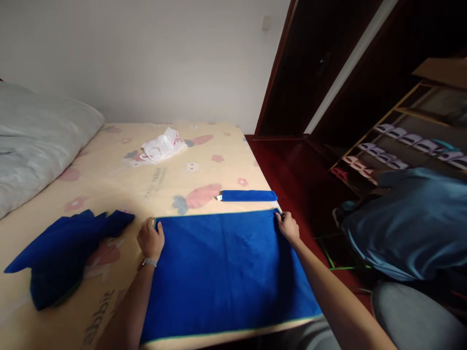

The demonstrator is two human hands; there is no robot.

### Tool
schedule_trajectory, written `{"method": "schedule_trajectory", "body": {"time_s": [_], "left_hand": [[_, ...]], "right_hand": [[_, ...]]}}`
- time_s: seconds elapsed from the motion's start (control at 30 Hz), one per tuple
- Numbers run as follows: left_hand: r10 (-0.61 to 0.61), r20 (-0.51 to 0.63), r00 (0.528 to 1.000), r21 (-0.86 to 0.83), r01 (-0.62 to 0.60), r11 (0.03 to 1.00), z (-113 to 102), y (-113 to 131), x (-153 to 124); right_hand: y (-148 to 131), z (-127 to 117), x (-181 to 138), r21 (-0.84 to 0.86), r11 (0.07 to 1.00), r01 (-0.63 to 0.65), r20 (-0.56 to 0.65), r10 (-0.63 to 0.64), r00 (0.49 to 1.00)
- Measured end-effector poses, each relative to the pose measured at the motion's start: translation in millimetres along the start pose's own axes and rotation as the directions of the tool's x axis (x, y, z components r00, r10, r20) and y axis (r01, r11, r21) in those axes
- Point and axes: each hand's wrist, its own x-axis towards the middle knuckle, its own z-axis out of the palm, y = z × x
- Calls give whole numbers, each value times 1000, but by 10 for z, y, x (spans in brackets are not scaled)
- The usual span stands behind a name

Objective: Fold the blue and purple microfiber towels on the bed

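Note:
A blue towel (222,272) lies spread flat on the bed in front of me. My left hand (151,239) is closed on its far left corner. My right hand (288,227) pinches its far right corner. Both arms reach forward along the towel's side edges. Just beyond the far edge lies a small folded blue towel (249,196). To the left of my left hand sits a crumpled heap of blue towels (62,255).
The bed has a cream sheet (120,184) printed with rabbits and flowers. A grey pillow (36,141) lies at the far left, a white plastic bag (160,146) near the wall. To the right a person in a blue shirt (408,223) sits by a shoe rack (408,141).

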Motion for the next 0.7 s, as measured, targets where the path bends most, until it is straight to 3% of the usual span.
{"method": "schedule_trajectory", "body": {"time_s": [0.1, 0.2, 0.27, 0.33, 0.43, 0.53, 0.6, 0.7], "left_hand": [[122, 50, 991, -146, -114, 983, -239, -177, -579], [176, 217, 960, -197, -133, 971, -499, -492, -1521], [158, 238, 958, -224, -105, 969, -620, -724, -2170], [137, 232, 963, -190, -93, 977, -685, -897, -2654], [248, 200, 948, -96, -233, 968, -720, -897, -2909], [484, 107, 869, -62, -480, 875, -754, -456, -2815], [602, 89, 793, -102, -594, 798, -781, 76, -2786], [695, 224, 684, -256, -646, 719, -748, 1069, -2931]], "right_hand": [[314, -57, -449, 45, 998, 39, -72, -36, 997], [825, -94, -1133, 4, 985, 172, -143, -170, 975], [1186, -88, -1622, 20, 974, 224, -168, -218, 961], [1479, -72, -2027, 114, 978, 174, -137, -158, 978], [1710, -69, -2343, 316, 949, 21, -86, 7, 996], [1748, -108, -2355, 434, 901, -22, -83, 64, 995], [1746, -151, -2281, 428, 904, 12, -76, 23, 997], [1711, -225, -2089, 316, 939, 137, -119, -105, 987]]}}
